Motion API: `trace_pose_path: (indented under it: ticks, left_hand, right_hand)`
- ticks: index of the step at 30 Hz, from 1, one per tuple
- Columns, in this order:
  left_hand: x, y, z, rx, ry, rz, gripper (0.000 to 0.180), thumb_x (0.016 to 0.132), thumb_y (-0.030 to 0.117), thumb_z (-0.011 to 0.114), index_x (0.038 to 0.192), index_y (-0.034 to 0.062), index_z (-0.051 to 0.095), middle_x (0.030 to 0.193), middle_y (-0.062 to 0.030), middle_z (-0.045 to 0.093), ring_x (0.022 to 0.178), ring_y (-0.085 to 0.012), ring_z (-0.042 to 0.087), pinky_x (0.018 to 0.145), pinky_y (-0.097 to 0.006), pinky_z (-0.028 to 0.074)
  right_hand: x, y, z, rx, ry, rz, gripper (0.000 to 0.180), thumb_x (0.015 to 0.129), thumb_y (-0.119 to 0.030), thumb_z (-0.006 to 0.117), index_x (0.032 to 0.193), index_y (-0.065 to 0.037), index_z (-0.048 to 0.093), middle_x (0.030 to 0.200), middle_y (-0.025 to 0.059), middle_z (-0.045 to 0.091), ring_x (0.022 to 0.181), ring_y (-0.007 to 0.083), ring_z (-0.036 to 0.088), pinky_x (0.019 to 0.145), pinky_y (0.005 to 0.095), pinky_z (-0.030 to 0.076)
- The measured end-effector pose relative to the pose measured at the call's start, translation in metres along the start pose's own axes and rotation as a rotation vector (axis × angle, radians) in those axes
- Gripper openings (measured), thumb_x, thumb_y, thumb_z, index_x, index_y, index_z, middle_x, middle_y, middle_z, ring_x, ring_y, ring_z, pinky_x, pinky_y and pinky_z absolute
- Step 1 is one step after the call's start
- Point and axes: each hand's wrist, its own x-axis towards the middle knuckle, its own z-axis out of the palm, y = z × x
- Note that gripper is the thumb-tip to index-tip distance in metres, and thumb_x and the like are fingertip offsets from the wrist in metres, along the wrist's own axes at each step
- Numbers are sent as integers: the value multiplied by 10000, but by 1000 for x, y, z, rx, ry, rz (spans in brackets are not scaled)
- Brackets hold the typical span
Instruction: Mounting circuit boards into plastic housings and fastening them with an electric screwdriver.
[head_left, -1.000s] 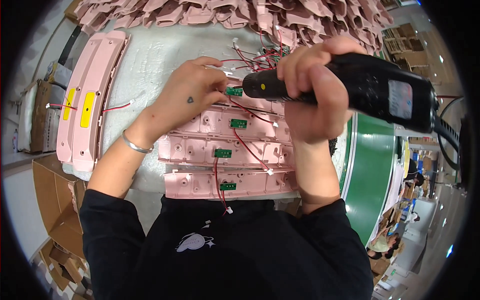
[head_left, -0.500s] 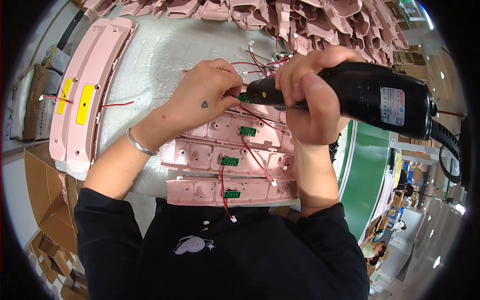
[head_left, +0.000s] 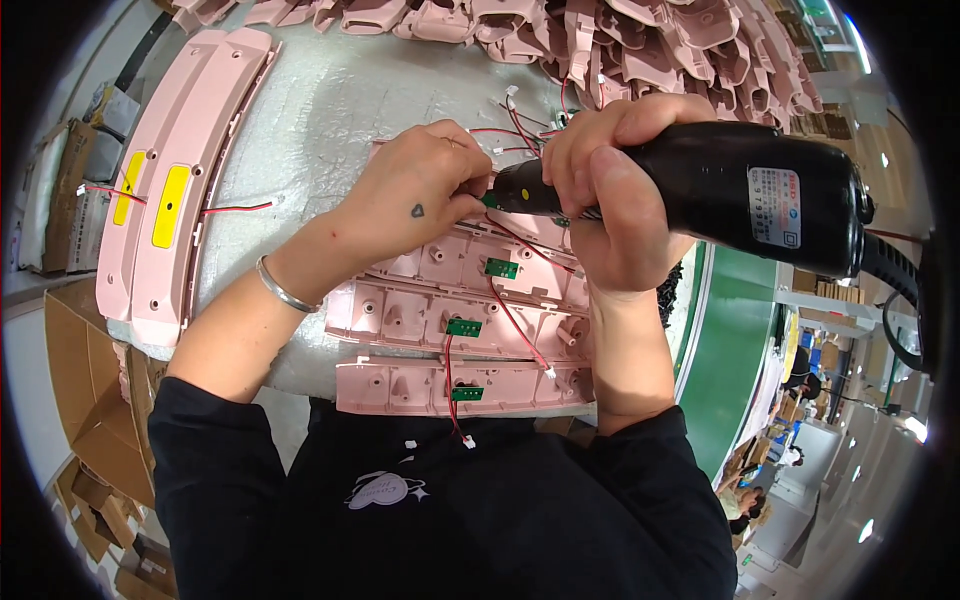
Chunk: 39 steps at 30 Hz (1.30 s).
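My right hand (head_left: 622, 205) grips a black electric screwdriver (head_left: 715, 190), held nearly level with its nose pointing left. At that nose, my left hand (head_left: 415, 185) has its thumb and fingers pinched on a small green circuit board (head_left: 489, 201), mostly hidden by the fingers and the tool. The board is over a pink plastic strip, largely covered by my hands. Nearer to me lie several similar pink strips (head_left: 400, 318) in rows, open side up. Green boards (head_left: 464, 327) with red and black wires and white plugs (head_left: 549, 372) sit in them.
Two long pink covers (head_left: 205, 130) with yellow labels lie at the left. Pink plastic shells (head_left: 690, 45) are heaped along the far side, with loose wired boards before them. A green surface (head_left: 735, 310) runs at the right. Cardboard boxes (head_left: 95, 370) stand lower left. The screwdriver's cord (head_left: 893, 270) trails right.
My right hand and the electric screwdriver have shifted slightly left. My left hand stays pinched beside the screwdriver's nose.
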Motion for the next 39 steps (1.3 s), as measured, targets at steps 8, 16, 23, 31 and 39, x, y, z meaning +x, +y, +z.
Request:
trace_pose_path:
  ticks: [8,16,23,31,39]
  left_hand:
    - [-1,6,-16,-213,-3,-101,124,690,-13,721,806,-17,674,927,-123,664,893,-170,634,666,-293,519]
    - [-4,20,-17,-424,31,-136,116,715,-52,701,824,-14,689,987,-140,648,872,-134,634,685,-221,535]
    - [-7,22,-11,-476,107,-48,96,732,6,713,825,5,689,919,-99,660,788,-149,638,660,-258,532]
    - [-11,17,-8,-219,153,122,174,736,63,711,905,26,690,923,-88,677,870,-206,653,658,-290,552]
    - [-8,13,-18,137,0,65,759,597,316,842,1269,119,549,1355,-82,507,1331,-316,355,1094,-446,291]
  right_hand:
    - [-2,-30,-6,335,-37,-120,310,775,-105,455,1082,-75,478,602,-5,381,464,111,364,530,304,380]
    - [-5,-45,-14,448,-111,-201,342,825,-142,458,1160,-93,500,635,-49,404,530,75,398,601,270,361]
    - [-4,-52,-15,426,-179,-221,351,820,-140,489,1168,-94,495,641,-53,440,538,72,422,598,269,371]
    - [-7,-44,-12,400,-165,-208,328,808,-134,484,1132,-85,490,634,-41,433,505,81,403,568,274,376]
    - [-14,-11,-6,416,92,-60,309,807,14,569,1056,-36,391,655,61,502,464,128,442,461,284,419]
